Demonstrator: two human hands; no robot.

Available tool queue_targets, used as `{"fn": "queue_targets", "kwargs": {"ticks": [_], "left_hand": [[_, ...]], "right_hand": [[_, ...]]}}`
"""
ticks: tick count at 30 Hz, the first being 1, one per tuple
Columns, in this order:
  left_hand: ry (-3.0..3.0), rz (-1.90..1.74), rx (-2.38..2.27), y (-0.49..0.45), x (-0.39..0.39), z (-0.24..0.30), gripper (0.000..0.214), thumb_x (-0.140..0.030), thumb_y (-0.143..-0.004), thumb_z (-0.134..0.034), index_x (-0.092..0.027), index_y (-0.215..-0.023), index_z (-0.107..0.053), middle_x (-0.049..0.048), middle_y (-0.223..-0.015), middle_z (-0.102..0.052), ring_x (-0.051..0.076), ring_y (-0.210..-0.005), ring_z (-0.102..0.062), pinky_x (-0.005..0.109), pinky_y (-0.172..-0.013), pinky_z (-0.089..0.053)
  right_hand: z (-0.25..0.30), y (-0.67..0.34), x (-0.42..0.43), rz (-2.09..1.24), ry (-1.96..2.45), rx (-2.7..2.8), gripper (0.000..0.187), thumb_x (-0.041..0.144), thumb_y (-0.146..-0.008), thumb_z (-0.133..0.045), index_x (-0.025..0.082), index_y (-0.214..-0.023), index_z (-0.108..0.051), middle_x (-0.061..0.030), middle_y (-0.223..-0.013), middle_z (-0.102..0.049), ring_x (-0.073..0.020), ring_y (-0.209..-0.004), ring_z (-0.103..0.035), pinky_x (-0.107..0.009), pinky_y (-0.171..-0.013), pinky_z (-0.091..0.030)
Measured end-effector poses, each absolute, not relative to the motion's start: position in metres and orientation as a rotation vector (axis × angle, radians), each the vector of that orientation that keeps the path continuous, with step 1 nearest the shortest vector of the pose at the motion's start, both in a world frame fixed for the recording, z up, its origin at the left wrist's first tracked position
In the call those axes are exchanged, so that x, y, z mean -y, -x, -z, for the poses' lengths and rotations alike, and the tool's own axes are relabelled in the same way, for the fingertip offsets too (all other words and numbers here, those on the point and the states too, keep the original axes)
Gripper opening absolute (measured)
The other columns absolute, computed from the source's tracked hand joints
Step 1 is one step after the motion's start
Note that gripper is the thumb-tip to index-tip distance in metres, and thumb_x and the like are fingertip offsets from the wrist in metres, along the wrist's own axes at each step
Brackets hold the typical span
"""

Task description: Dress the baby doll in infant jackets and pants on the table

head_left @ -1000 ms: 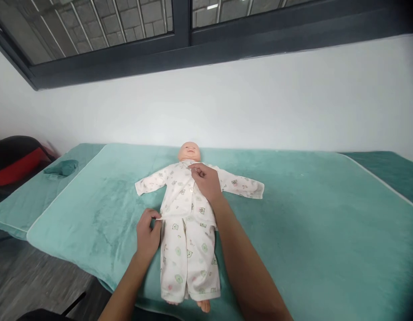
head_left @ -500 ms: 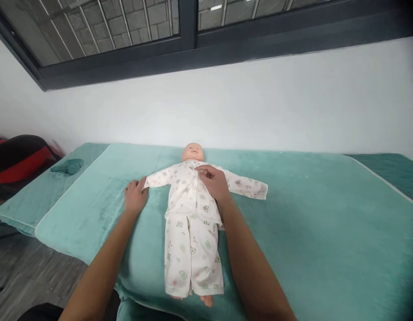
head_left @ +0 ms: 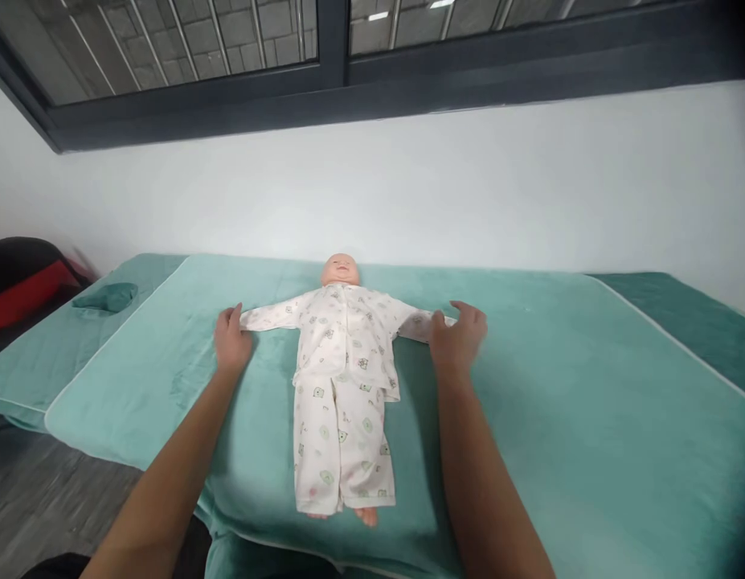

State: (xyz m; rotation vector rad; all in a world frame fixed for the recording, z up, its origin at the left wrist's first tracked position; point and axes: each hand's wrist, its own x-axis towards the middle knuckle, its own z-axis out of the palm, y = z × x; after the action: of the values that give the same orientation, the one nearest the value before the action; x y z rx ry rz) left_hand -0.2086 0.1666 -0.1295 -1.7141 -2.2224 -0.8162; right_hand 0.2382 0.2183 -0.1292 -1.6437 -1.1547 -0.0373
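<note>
A baby doll (head_left: 341, 270) lies on its back with both arms stretched sideways. It wears a white printed pajama top (head_left: 346, 334) and matching pajama trousers (head_left: 341, 446); its feet show below the trouser hems. My left hand (head_left: 233, 339) rests beside the cuff of the sleeve on the left, fingers extended and touching its end. At the sleeve on the right, my right hand (head_left: 458, 336) has thumb and fingers apart around the cuff, partly hiding it. The top's front lies closed down the middle.
Teal padded covers (head_left: 546, 418) spread over the bed under the doll. A face hole (head_left: 107, 297) is at its left end. The white wall (head_left: 408, 193) and dark window frame (head_left: 227, 96) rise behind. A red and black chair (head_left: 31, 293) stands at left.
My right hand has left the chest of the pajama top and moved right to the sleeve cuff. My left hand stays by the other cuff. The view has shifted slightly.
</note>
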Motion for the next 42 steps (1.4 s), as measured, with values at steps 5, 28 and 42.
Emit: {"fn": "queue_targets", "kwargs": {"ticks": [5, 28, 42], "left_hand": [[1.874, 0.972, 2.004, 0.205, -0.162, 0.130, 0.050, -0.016, -0.093, -0.040, -0.016, -0.139, -0.058, 0.0136, -0.139, -0.058, 0.026, -0.132, -0.051, 0.039, -0.111, -0.037], [1.818, 0.794, 2.300, 0.198, -0.177, 0.133, 0.043, -0.034, -0.105, -0.027, -0.022, -0.128, -0.062, 0.0091, -0.122, -0.073, 0.026, -0.112, -0.066, 0.040, -0.102, -0.039], [1.710, 0.692, 2.377, 0.201, -0.180, 0.132, 0.044, -0.011, -0.091, -0.040, -0.017, -0.131, -0.059, 0.0146, -0.130, -0.067, 0.031, -0.120, -0.061, 0.043, -0.099, -0.042]], "right_hand": [[0.150, -0.274, -0.192, -0.025, 2.031, 1.215, 0.056, 0.045, -0.080, -0.060, 0.011, -0.124, -0.062, -0.0257, -0.128, -0.057, -0.0390, -0.116, -0.054, -0.052, -0.095, -0.044], [0.152, -0.284, -0.243, 0.072, 1.584, 1.500, 0.050, 0.036, -0.087, -0.046, 0.012, -0.129, -0.057, -0.0211, -0.144, -0.048, -0.0303, -0.137, -0.041, -0.050, -0.113, -0.034], [0.129, -0.227, -0.182, -0.189, 1.265, 1.830, 0.044, 0.045, -0.099, -0.045, 0.024, -0.137, -0.056, -0.0123, -0.143, -0.057, -0.0277, -0.137, -0.049, -0.053, -0.115, -0.039]]}}
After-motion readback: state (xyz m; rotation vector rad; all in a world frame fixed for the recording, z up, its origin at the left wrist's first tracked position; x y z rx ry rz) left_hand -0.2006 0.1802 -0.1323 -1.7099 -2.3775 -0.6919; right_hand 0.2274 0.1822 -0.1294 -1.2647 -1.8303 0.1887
